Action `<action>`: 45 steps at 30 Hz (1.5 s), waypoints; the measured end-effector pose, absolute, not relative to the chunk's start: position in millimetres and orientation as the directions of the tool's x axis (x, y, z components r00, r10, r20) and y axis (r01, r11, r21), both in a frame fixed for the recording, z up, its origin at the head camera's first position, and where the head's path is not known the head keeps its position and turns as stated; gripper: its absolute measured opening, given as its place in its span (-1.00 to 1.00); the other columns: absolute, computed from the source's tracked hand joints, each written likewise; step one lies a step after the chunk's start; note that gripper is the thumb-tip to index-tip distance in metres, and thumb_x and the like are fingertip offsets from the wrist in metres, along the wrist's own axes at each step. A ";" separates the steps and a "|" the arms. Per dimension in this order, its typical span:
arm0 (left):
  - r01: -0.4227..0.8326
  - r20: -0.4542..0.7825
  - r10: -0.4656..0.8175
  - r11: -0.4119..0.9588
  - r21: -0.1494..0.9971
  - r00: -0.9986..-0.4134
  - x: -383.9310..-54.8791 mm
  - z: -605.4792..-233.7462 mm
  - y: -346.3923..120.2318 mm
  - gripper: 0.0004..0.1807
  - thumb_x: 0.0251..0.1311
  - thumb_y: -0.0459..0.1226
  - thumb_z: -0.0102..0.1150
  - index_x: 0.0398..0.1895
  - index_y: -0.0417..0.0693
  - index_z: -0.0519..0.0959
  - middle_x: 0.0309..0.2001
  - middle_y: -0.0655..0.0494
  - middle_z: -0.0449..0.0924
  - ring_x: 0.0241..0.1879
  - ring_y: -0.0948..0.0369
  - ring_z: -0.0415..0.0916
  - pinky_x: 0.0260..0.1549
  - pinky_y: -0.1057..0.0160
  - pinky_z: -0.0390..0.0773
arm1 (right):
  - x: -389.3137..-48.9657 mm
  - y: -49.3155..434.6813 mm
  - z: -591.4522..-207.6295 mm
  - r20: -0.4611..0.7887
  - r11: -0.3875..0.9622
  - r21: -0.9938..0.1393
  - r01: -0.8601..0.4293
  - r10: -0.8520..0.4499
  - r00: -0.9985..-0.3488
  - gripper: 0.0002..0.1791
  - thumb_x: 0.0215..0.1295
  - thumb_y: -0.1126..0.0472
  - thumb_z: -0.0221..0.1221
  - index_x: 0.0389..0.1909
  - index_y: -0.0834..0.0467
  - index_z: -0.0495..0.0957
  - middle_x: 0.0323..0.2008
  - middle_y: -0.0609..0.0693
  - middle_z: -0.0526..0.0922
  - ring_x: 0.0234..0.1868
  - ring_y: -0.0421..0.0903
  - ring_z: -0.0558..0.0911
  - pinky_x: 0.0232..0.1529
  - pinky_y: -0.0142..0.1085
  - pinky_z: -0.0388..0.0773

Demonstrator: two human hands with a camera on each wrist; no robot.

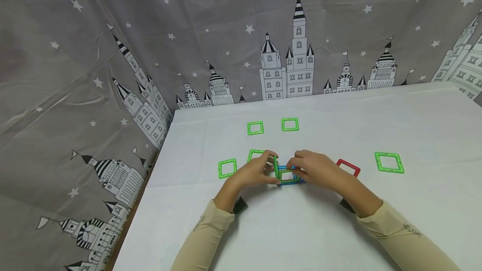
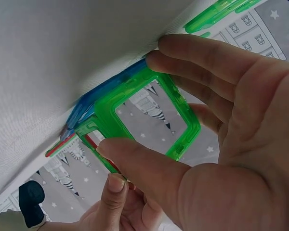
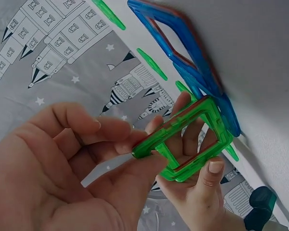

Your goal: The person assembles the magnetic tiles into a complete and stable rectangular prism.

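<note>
My left hand [image 1: 259, 170] holds a green magnetic tile [image 2: 108, 113], a square open frame, upright on the left end of some blue tiles [image 2: 111, 86]. Its thumb lies at the near edge and its fingers curl at the far edge. A second green magnetic tile [image 3: 221, 122] stands on the front side, meeting the first at a corner. My right hand [image 1: 316, 168] pinches this tile at its right edge between thumb and fingertips. The blue tiles lie flat beneath both green ones, and a flat blue tile [image 3: 197, 48] shows beyond, edged in red.
Loose green tiles lie about the white table [image 1: 293, 229]: two at the back [image 1: 249, 129] and several nearer, one partly behind my left hand. A red tile [image 1: 350, 164] lies partly behind my right wrist, with a green tile [image 1: 389, 171] farther right. A grey castle-print cloth [image 1: 211, 20] hangs behind.
</note>
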State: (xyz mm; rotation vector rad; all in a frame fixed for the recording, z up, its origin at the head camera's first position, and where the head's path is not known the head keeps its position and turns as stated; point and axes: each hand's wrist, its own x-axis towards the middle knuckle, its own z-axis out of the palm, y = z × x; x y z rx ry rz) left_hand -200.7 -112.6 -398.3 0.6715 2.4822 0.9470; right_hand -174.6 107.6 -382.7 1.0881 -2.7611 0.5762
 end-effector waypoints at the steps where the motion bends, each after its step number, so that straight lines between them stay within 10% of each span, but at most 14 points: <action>1: 0.293 -0.191 0.562 0.655 0.696 -0.805 -200.5 -398.1 -112.4 -0.29 0.04 -0.17 0.38 0.21 -0.06 0.21 0.05 -0.04 0.55 0.12 0.07 0.52 0.11 0.09 0.47 | -174.5 107.9 -382.7 0.241 0.670 -0.305 -0.677 -0.634 -0.735 -0.86 0.11 0.28 0.31 -0.30 0.02 0.66 -0.38 -0.16 0.55 -0.39 -0.26 0.50 -0.40 -0.45 0.46; 27: 0.337 -0.166 0.594 0.639 0.691 -0.787 -200.8 -398.5 -113.2 -0.16 0.08 -0.14 0.35 0.38 0.01 0.12 0.16 0.01 0.46 0.17 0.11 0.45 0.16 0.10 0.43 | -172.4 100.4 -381.8 0.240 0.658 -0.267 -0.704 -0.663 -0.710 -0.90 0.14 0.26 0.29 -0.30 0.06 0.66 -0.41 -0.14 0.53 -0.42 -0.26 0.48 -0.41 -0.46 0.45; 45: 0.356 -0.150 0.600 0.637 0.684 -0.786 -198.7 -397.5 -109.6 -0.33 0.11 -0.16 0.32 0.27 -0.05 0.26 0.06 0.02 0.50 0.06 0.10 0.56 0.06 0.15 0.52 | -172.2 124.5 -369.8 0.101 0.722 -0.407 -0.560 -0.574 -0.813 -0.75 0.24 0.09 0.21 -0.12 0.10 0.62 -0.24 -0.06 0.62 -0.24 -0.11 0.57 -0.24 -0.24 0.54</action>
